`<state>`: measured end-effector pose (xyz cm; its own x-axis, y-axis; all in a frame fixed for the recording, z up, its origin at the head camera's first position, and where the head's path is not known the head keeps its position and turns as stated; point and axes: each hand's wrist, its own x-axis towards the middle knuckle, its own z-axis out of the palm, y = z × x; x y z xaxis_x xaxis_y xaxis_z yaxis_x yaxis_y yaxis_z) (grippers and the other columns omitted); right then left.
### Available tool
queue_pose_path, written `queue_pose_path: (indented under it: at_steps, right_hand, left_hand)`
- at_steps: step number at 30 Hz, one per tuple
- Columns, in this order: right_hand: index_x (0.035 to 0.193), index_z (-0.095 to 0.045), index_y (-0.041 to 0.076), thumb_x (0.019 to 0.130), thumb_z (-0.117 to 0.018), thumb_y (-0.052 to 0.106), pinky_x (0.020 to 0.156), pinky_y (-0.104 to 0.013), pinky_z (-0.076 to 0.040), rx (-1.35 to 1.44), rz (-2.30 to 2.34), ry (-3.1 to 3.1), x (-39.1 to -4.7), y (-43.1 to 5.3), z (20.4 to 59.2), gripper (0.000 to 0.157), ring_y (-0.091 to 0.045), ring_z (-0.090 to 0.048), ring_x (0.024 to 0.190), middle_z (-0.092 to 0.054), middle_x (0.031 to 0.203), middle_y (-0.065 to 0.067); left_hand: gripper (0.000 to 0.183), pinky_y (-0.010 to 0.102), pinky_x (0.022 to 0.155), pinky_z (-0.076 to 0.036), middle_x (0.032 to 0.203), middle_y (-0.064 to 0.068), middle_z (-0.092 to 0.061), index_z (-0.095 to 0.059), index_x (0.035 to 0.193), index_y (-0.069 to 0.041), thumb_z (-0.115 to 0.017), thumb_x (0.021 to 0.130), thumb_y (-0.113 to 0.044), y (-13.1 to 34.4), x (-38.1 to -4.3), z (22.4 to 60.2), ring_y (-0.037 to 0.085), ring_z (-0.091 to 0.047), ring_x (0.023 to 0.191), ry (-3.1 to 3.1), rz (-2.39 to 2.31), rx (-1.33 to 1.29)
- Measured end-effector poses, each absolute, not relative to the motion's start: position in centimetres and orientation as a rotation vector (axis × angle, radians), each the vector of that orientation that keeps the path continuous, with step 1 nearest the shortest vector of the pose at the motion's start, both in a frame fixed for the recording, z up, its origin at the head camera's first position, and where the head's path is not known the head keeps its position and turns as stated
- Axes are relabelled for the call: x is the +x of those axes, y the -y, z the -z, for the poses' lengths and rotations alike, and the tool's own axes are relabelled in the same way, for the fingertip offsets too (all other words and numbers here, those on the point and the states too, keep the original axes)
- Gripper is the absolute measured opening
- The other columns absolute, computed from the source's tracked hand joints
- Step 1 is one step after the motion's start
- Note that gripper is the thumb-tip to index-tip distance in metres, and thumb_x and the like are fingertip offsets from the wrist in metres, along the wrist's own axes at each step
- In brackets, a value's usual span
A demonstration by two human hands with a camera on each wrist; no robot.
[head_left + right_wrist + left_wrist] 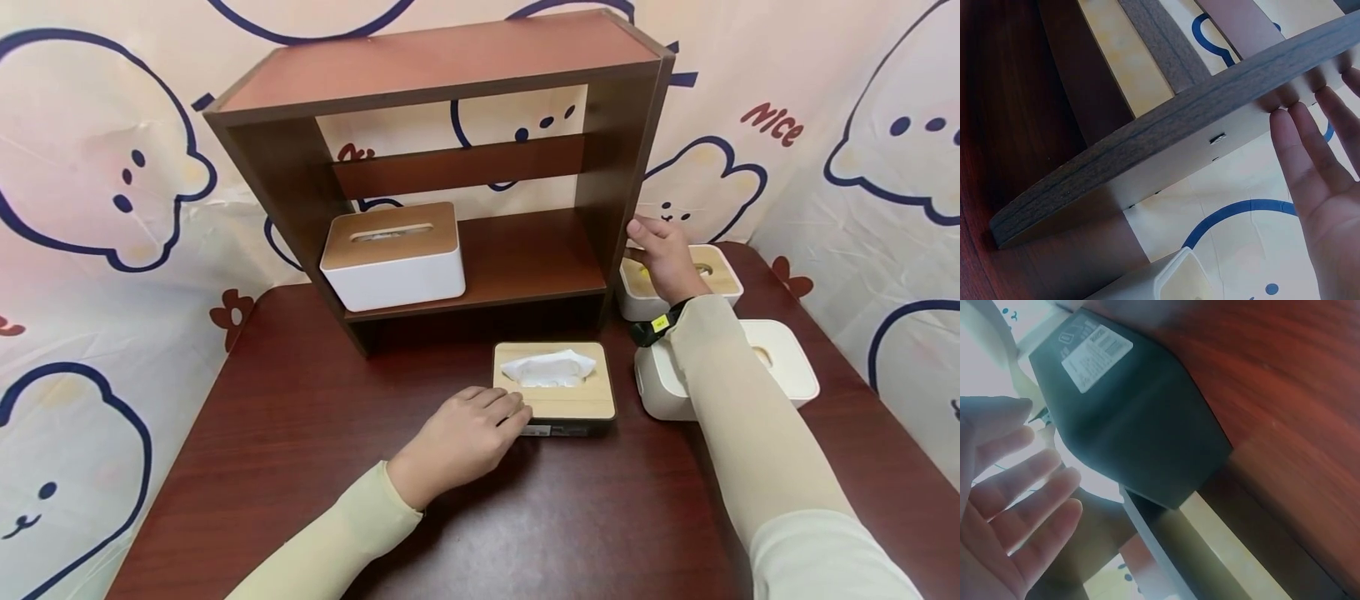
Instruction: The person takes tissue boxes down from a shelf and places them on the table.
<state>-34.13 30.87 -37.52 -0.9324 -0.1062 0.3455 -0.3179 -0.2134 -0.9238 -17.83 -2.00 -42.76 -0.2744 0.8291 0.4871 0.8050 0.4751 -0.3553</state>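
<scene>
My left hand (468,433) is at the near left corner of a dark tissue box (570,431) with a light wood lid and a white tissue poking out. In the left wrist view, the fingers (1035,506) are fairly straight and grip nothing; the dark box (1129,412) with a white label is beside them. My right hand (669,260) is at the outer right side of a brown wooden shelf unit (450,65). The right wrist view shows its fingertips (1282,128) against the side panel (1160,169), fingers almost straight.
A white tissue box (397,281) with a brown lid sits on the shelf's left part. Right of the unit stand a white box with a wood lid (720,268) and a cream box (791,367), partly behind my right arm. A cartoon-print cloth (817,67) hangs behind the table (285,417).
</scene>
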Motion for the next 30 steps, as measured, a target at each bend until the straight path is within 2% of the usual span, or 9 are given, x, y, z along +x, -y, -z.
queue_pose_path:
  at_steps: [16,23,26,30]
  right_hand:
    - [0.119,-0.072,0.011,0.096,-0.064,0.025,0.088,-0.03,-0.051,0.509,-2.308,1.862,-34.5,-30.9,37.8,0.028,-0.019,-0.057,0.11,-0.068,0.115,0.001]
    - [0.119,-0.072,0.012,0.097,-0.063,0.026,0.089,-0.03,-0.05,0.504,-2.275,1.898,-34.6,-30.9,37.8,0.028,-0.018,-0.056,0.112,-0.068,0.117,0.002]
    - [0.118,-0.073,0.012,0.097,-0.063,0.026,0.088,-0.029,-0.05,0.507,-2.283,1.891,-34.6,-30.9,37.9,0.028,-0.019,-0.056,0.111,-0.068,0.116,0.002]
    - [0.117,-0.073,0.011,0.096,-0.064,0.027,0.087,-0.029,-0.05,0.512,-2.288,1.879,-34.6,-31.1,37.9,0.028,-0.019,-0.057,0.109,-0.068,0.115,0.002]
  left_hand:
    - [0.031,0.036,0.081,-0.054,0.106,0.007,-0.069,-0.069,0.102,-0.008,-0.039,0.1,-0.014,4.4,-18.7,41.1,0.022,-0.065,0.097,2.09,-0.09,-1.388]
    - [0.039,0.039,0.083,-0.054,0.11,0.01,-0.068,-0.07,0.107,-0.005,-0.032,0.1,-0.01,5.7,-19.3,40.1,0.026,-0.064,0.099,2.123,-0.077,-1.356]
    - [0.039,0.04,0.084,-0.053,0.112,0.011,-0.068,-0.07,0.11,-0.005,-0.033,0.1,-0.009,6.3,-19.6,39.5,0.027,-0.063,0.101,2.14,-0.085,-1.329]
    - [0.033,0.041,0.088,-0.052,0.113,0.013,-0.068,-0.071,0.114,-0.004,-0.042,0.099,-0.01,7.3,-20.2,38.8,0.028,-0.063,0.103,2.158,-0.078,-1.281]
